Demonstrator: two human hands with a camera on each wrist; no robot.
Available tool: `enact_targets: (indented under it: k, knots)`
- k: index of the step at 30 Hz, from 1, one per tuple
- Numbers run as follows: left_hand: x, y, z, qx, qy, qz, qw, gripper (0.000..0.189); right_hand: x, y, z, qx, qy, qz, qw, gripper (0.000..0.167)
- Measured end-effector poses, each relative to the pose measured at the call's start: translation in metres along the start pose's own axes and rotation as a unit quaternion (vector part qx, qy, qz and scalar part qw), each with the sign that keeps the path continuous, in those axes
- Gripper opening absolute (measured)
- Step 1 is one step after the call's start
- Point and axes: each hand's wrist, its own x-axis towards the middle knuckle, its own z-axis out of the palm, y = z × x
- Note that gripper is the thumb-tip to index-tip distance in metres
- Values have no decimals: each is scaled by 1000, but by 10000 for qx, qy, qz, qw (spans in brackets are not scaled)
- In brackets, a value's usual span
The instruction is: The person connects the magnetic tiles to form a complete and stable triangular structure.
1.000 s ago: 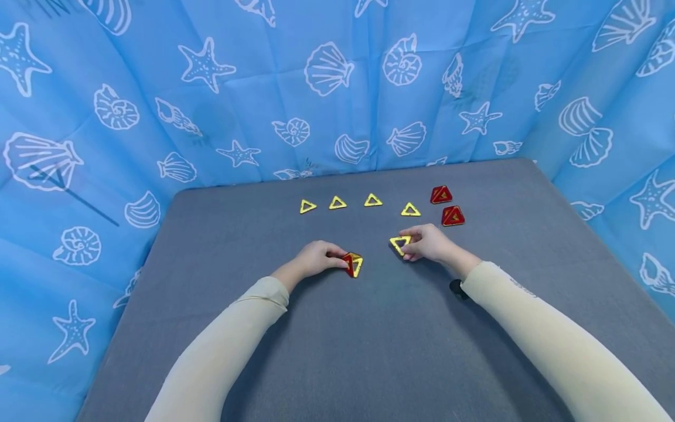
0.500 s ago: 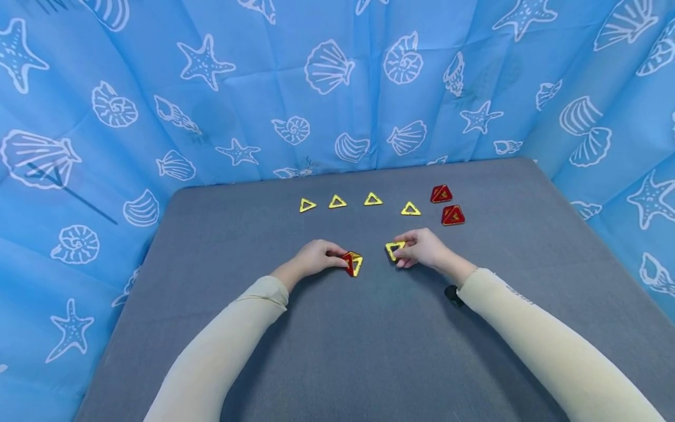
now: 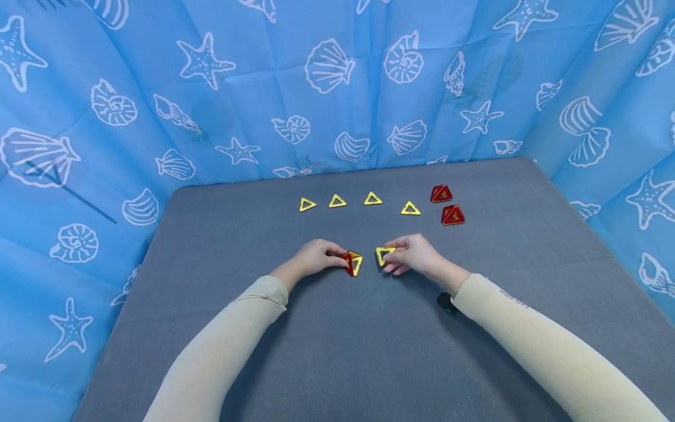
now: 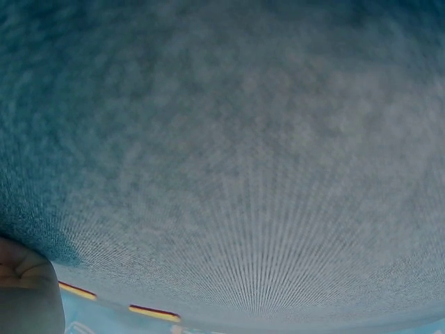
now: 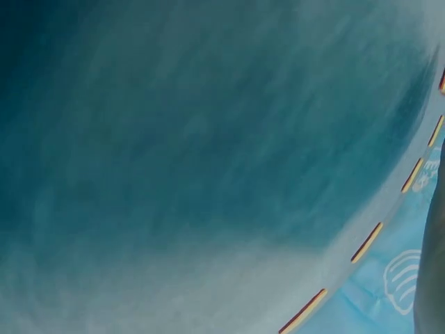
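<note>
In the head view, my left hand pinches a red-and-yellow piece of triangular tiles between thumb and fingers, over the middle of the table. Its tiles stand at angles to each other; whether they form a closed pyramid is hard to tell. My right hand holds a yellow triangular frame tile by its right side, a short gap to the right of that piece. The left wrist view catches only part of the left hand at its lower left corner. Neither held piece shows in the wrist views.
Several yellow triangular frames lie in a loose row towards the back of the grey table. At the row's right end lie two red triangular pieces. A blue shell-patterned curtain hangs behind. Something dark shows beneath the right cuff.
My right hand has moved left with the yellow triangular frame tile, closing the gap to the red-and-yellow piece. The left hand has kept its place and its grip.
</note>
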Motion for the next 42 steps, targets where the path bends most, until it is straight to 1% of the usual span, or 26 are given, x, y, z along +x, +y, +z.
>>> enact_targets:
  k: [9,12,20,24,31,35,42]
  knots:
    - [0,2,1,21,59,-31,10000,32,0,0,10,-64,122,-301,9995,44]
    - [0,2,2,57,107,-33,9999,31,0,-1,12,-89,142,-305,9994,44]
    - [0,-1,7,66,193,-105,9997,32,1,-1,17,-194,27,-304,9993,41]
    - [0,-1,8,52,205,-158,9997,32,2,-2,23,-227,71,-270,9994,39]
    - [-1,-2,9,105,282,-24,9995,31,5,-3,32,-513,250,-359,9977,36]
    - [-2,-1,8,125,293,48,9995,31,5,-3,35,-529,274,-463,9971,35]
    - [-2,0,6,110,277,61,9995,31,8,0,35,-541,298,-494,9969,34]
